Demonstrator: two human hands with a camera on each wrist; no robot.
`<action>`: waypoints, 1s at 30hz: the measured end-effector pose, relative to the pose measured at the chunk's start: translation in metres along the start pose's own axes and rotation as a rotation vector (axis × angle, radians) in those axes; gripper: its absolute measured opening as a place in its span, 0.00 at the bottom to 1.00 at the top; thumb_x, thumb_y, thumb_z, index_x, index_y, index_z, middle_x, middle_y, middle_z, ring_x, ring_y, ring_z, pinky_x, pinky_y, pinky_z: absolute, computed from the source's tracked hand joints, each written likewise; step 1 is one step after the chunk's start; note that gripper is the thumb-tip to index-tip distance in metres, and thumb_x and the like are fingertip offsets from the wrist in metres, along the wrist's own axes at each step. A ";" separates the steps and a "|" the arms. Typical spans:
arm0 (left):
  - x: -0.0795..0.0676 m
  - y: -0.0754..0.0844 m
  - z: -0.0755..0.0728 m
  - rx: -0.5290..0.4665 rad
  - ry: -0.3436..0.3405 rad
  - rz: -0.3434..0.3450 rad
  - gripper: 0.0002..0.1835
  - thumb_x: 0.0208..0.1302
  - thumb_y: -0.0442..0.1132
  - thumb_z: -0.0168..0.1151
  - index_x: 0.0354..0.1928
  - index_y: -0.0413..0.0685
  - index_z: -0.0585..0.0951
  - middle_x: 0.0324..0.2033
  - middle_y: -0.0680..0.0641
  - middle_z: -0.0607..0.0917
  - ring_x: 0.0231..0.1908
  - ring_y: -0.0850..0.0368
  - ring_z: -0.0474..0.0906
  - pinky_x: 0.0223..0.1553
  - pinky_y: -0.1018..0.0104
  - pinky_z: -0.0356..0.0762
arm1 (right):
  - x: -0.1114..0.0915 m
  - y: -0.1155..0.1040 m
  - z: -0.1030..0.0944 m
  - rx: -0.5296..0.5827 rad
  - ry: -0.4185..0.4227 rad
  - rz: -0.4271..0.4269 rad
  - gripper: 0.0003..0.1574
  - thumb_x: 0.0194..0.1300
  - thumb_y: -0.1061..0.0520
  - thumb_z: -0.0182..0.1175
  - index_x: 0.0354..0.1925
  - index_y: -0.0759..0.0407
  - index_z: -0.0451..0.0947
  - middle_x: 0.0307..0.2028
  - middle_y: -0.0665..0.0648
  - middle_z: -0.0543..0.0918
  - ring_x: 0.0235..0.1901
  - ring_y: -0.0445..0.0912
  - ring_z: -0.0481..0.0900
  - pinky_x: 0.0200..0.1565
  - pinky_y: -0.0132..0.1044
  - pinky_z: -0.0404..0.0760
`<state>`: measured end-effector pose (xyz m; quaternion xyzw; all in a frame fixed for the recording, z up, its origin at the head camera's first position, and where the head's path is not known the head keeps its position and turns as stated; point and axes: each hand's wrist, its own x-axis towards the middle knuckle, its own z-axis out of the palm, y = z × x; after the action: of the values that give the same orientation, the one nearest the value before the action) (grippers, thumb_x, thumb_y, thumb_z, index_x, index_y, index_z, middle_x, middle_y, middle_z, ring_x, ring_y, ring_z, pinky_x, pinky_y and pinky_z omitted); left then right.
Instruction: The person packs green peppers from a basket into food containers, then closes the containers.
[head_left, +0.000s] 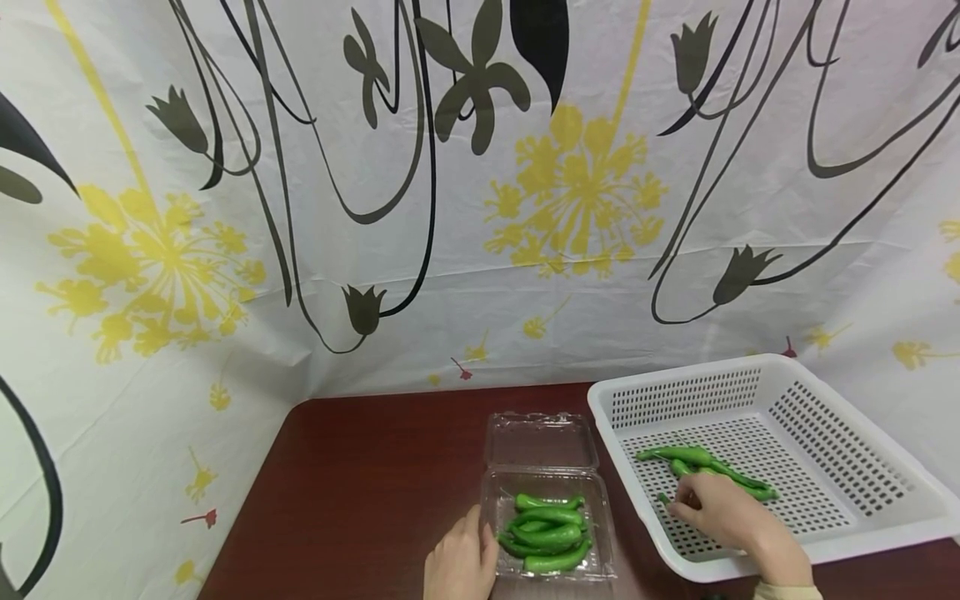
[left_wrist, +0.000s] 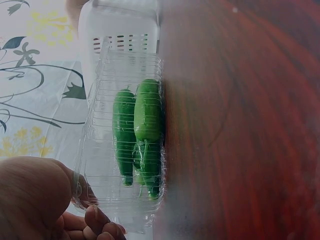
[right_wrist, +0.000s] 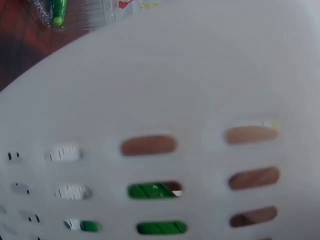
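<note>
A clear plastic clamshell box (head_left: 604,533) lies with its lid folded back on the table, several green chili peppers (head_left: 551,533) piled inside. My left hand (head_left: 459,560) grips the box's left side; in the left wrist view its thumb reaches over the wall and the fingers (left_wrist: 95,220) curl outside. Over the white perforated basket (head_left: 795,500), my right hand (head_left: 723,508) has its fingers bent down around a green pepper, whose dark tip (head_left: 663,498) pokes out at the left. More green peppers (head_left: 686,454) lie beside it on the basket floor. The basket wall mostly hides this hand in the right wrist view.
The dark red-brown table (head_left: 360,492) extends left of the box. A white cloth (head_left: 465,308) printed with flowers hangs behind and at both sides. The basket's left wall (head_left: 630,492) stands close to the box's right side.
</note>
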<state>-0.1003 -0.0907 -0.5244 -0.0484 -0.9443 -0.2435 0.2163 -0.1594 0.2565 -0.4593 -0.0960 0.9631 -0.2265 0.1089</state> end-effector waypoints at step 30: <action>0.000 0.000 0.002 -0.005 -0.012 -0.005 0.14 0.61 0.37 0.64 0.48 0.42 0.84 0.32 0.48 0.87 0.28 0.48 0.85 0.20 0.56 0.77 | -0.007 -0.014 -0.012 0.004 0.117 -0.088 0.10 0.59 0.62 0.66 0.41 0.60 0.81 0.32 0.49 0.81 0.32 0.42 0.79 0.35 0.44 0.79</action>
<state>-0.1005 -0.0904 -0.5261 -0.0482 -0.9450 -0.2463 0.2099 -0.1535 0.2506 -0.4416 -0.1249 0.9622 -0.2382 0.0426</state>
